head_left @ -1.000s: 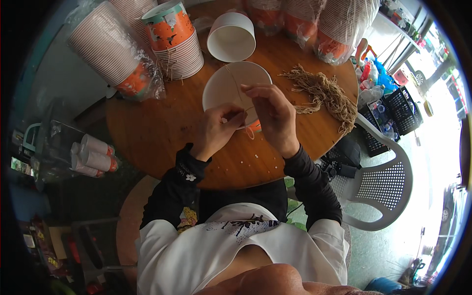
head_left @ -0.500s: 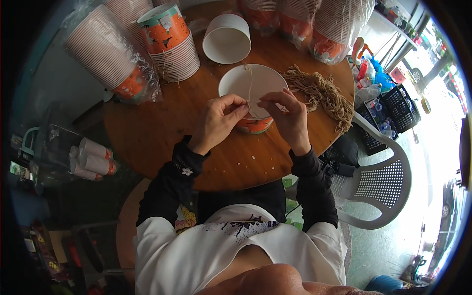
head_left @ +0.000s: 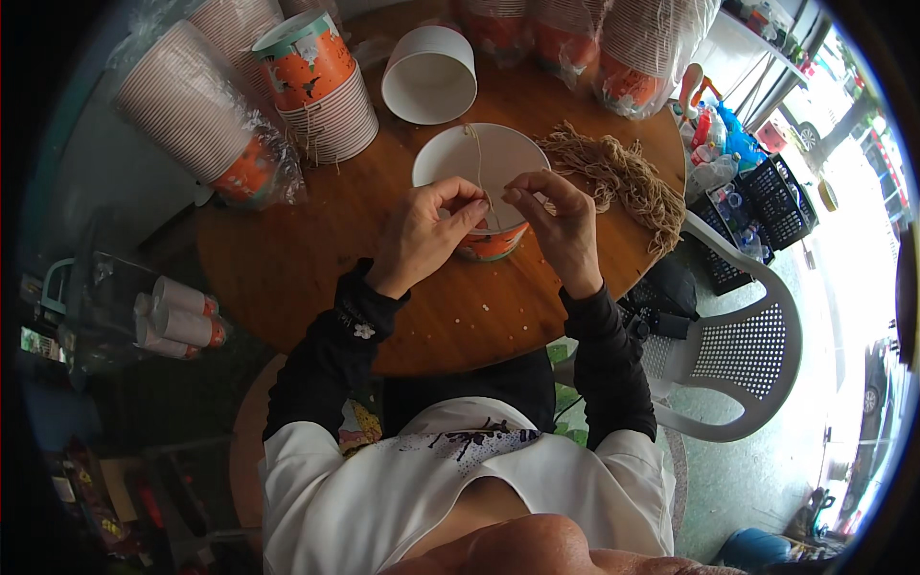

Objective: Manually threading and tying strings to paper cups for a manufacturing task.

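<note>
An orange-and-white paper bucket [head_left: 479, 168] stands upright on the round wooden table [head_left: 316, 259], its white inside facing up. My left hand [head_left: 422, 235] and my right hand [head_left: 556, 220] meet at its near rim, each pinching a thin tan string [head_left: 476, 158] that runs up across the bucket's opening. A loose heap of the same tan strings [head_left: 623, 177] lies on the table just right of the bucket.
A second white bucket [head_left: 431, 72] lies tipped at the back. Stacks of paper buckets [head_left: 321, 86] and plastic-wrapped stacks [head_left: 206, 115] line the table's far edge. A white plastic chair [head_left: 738, 355] stands at the right, black crates [head_left: 757, 206] beyond it.
The bucket has gone from tilted toward me to upright on the table. Both hands have come together at its near rim with the string between them.
</note>
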`<state>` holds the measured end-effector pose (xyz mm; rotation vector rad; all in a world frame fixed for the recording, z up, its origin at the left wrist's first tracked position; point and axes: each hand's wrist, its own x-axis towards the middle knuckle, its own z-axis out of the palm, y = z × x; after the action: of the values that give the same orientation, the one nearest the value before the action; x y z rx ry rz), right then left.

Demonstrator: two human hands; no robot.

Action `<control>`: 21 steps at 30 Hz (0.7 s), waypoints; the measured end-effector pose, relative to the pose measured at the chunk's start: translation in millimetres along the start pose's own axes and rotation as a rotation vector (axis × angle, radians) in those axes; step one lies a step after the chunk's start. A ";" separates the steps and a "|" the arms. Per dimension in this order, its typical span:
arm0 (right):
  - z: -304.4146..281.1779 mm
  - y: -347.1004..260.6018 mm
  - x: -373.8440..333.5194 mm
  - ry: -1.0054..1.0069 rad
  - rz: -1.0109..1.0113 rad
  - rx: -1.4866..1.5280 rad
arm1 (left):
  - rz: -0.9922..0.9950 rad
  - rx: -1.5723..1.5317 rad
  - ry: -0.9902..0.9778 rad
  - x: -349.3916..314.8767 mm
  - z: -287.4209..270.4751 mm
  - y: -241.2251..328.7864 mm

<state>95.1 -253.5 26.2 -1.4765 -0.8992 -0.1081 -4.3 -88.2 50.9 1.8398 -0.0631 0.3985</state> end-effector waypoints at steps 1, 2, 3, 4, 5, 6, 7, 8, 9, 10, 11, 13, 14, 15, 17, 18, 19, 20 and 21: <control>1.6 -3.5 0.1 0.043 0.077 0.056 | -0.001 0.001 0.000 -0.1 -0.2 -0.9; 2.3 -6.1 0.4 0.085 0.154 0.112 | -0.032 -0.003 -0.012 -0.6 -0.8 -2.5; 1.5 -7.0 1.9 0.086 0.155 0.113 | -0.063 -0.007 -0.023 -1.2 -1.7 -3.6; -0.3 -7.2 4.0 0.107 0.177 0.122 | -0.063 -0.007 -0.026 -1.7 -2.8 -3.5; -1.9 -6.8 4.8 0.127 0.199 0.132 | -0.078 0.033 -0.024 -2.5 -4.3 -2.8; -3.5 -6.0 4.4 0.130 0.201 0.131 | -0.092 0.072 -0.022 -2.6 -5.0 -2.2; -5.3 -6.1 4.0 0.146 0.130 -0.010 | -0.093 0.072 -0.023 -2.0 -5.0 -1.2; -6.2 -7.8 4.0 0.161 0.058 -0.150 | -0.081 -0.015 0.006 -1.2 -4.9 -0.3; -7.6 -11.7 3.9 0.162 0.059 -0.152 | -0.070 -0.102 0.034 -0.3 -4.9 1.0; -7.9 -20.7 5.0 0.155 -0.147 -0.409 | -0.072 -0.102 0.037 0.2 -6.1 4.2; -8.2 -27.5 4.6 0.146 -0.357 -0.665 | -0.144 -0.174 0.050 1.1 -7.6 9.5; -8.5 -35.3 0.3 0.101 -0.391 -0.725 | -0.215 -0.248 0.062 2.5 -8.3 11.1; -8.0 -41.8 0.3 0.068 -0.441 -0.750 | -0.224 -0.365 0.047 3.3 -7.8 10.4; -7.0 -46.8 1.1 0.034 -0.492 -0.774 | -0.232 -0.482 0.032 3.9 -7.3 9.7; -5.0 -51.1 2.6 0.038 -0.510 -0.756 | -0.231 -0.558 0.005 3.8 -5.1 8.5; -5.0 -51.8 4.5 0.030 -0.521 -0.714 | -0.229 -0.632 -0.019 3.7 -3.9 8.2; -4.9 -51.9 6.3 0.022 -0.532 -0.671 | -0.230 -0.633 -0.020 3.3 -2.4 8.4; -4.1 -50.7 8.1 0.022 -0.531 -0.671 | -0.217 -0.558 -0.014 2.3 -0.6 8.9; -2.9 -48.7 9.9 0.029 -0.521 -0.639 | -0.205 -0.484 -0.008 1.0 1.2 9.5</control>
<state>75.2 -258.9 71.4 -1.7710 -1.2805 -0.8650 -5.3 -92.1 59.7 1.3548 0.0224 0.2077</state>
